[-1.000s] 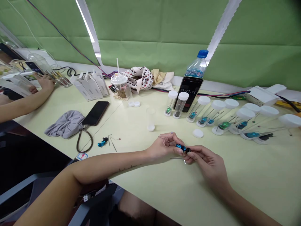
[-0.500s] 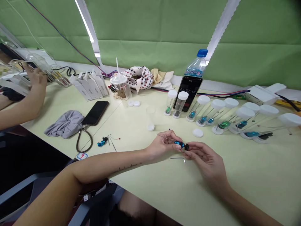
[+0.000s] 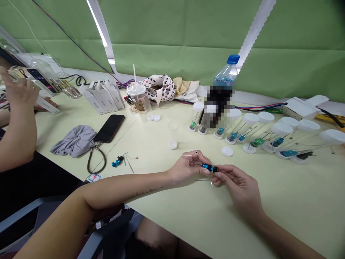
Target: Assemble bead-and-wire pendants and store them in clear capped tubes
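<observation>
My left hand [image 3: 188,167] pinches a small blue metal tool [image 3: 208,167] with thin wire pins sticking out to the left. From the right, my right hand [image 3: 234,180] grips the tool's black end cap with its fingertips. Both hands hover just above the pale table [image 3: 283,201]. A thin L-shaped hex key [image 3: 204,181] lies on the table under my hands. A white cap [image 3: 226,151] rests just beyond them.
A row of clear tubes with white lids [image 3: 250,132] holding blue and green parts lies at the right. A black phone [image 3: 109,128], grey cloth [image 3: 74,141], a second blue tool [image 3: 116,163], a lidded cup [image 3: 139,97] and a water bottle [image 3: 226,72] are further off. Another person's hand [image 3: 16,94] works at far left.
My hands shifted slightly, still turning the blue tool between them. The other person's hand at far left rose off the table.
</observation>
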A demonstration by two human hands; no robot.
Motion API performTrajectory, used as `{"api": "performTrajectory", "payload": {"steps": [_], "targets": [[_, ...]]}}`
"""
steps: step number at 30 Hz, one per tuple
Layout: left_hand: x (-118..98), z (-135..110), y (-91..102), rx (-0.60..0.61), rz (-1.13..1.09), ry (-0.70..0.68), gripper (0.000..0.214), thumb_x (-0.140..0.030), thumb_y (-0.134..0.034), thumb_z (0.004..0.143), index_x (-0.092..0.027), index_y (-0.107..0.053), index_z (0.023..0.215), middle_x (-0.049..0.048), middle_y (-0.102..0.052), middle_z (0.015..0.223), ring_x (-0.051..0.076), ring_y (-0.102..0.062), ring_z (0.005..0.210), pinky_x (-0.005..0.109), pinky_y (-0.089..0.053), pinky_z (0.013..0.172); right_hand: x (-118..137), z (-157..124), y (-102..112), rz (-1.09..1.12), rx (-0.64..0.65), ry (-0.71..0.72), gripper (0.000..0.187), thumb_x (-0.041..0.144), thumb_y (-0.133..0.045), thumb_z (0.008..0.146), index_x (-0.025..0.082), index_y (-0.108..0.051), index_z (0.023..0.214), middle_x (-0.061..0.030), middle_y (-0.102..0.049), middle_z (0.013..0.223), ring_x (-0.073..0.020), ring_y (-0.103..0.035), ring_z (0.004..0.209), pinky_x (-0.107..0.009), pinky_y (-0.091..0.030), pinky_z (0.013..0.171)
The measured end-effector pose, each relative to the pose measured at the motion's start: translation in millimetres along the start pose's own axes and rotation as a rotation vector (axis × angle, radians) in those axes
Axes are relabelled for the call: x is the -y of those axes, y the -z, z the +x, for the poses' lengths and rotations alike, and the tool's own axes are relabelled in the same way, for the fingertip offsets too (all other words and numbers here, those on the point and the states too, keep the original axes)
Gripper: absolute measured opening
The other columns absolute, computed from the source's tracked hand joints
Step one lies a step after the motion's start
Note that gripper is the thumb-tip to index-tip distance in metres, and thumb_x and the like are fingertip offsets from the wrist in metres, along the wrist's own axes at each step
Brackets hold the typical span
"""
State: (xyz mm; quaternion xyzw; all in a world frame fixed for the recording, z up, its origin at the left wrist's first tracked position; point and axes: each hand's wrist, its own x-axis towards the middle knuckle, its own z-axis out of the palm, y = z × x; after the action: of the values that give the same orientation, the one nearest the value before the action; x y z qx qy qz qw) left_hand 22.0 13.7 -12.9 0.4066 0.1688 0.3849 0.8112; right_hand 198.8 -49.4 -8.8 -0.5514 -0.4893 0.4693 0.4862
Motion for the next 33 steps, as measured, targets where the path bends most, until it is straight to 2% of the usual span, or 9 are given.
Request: {"api": "performTrajectory", "payload": {"steps": [14,20,23,33], "targets": [[-2.1,0.5,-0.4,-0.033,0.053,0.017,0.031,-0.024,-0.083,0.063,-0.012,-0.06,0.08,0.0074,-0.067,0.09,0.016,-0.066,0.082,0.035,-0.05,0.079,-0.2,2.6,0.4,-0.025,0.042,-0.027,0.029,0.045,-0.065,0.083,0.017,-0.069,0.089,-0.0038,-0.07,0.065,-0.0153,-0.065,0.058,-0.028,-0.058,0.059],[-4.1,2.6,0.8,-0.09,0.038,0.015,0.033,-0.026,-0.083,0.064,-0.011,-0.059,0.08,0.0079,-0.068,0.087,0.015,-0.067,0.075,0.033,-0.053,0.075,-3.3,3.8,-1.0,0.026,0.005,-0.023,0.036,0.042,-0.071,0.079,0.02,-0.064,0.106,-0.0035,-0.071,0.081,-0.0168,-0.069,0.07,-0.03,-0.06,0.068],[-3.7,2.7,1.7,-0.107,0.056,0.015,0.033,-0.026,-0.084,0.063,-0.01,-0.06,0.08,0.0075,-0.068,0.087,0.015,-0.067,0.074,0.032,-0.053,0.074,-6.1,3.4,-1.6,0.054,-0.011,-0.035,0.034,0.04,-0.074,0.077,0.02,-0.063,0.101,-0.0052,-0.071,0.086,-0.0185,-0.07,0.075,-0.032,-0.06,0.071],[-4.2,1.0,0.1,-0.088,0.072,0.059,0.035,-0.026,-0.085,0.061,-0.01,-0.06,0.08,0.0096,-0.069,0.089,0.018,-0.068,0.081,0.036,-0.052,0.08,1.1,3.3,-2.8,0.025,0.011,-0.029,0.032,0.046,-0.072,0.077,0.017,-0.066,0.088,-0.0054,-0.07,0.068,-0.018,-0.066,0.061,-0.032,-0.058,0.059]]}}
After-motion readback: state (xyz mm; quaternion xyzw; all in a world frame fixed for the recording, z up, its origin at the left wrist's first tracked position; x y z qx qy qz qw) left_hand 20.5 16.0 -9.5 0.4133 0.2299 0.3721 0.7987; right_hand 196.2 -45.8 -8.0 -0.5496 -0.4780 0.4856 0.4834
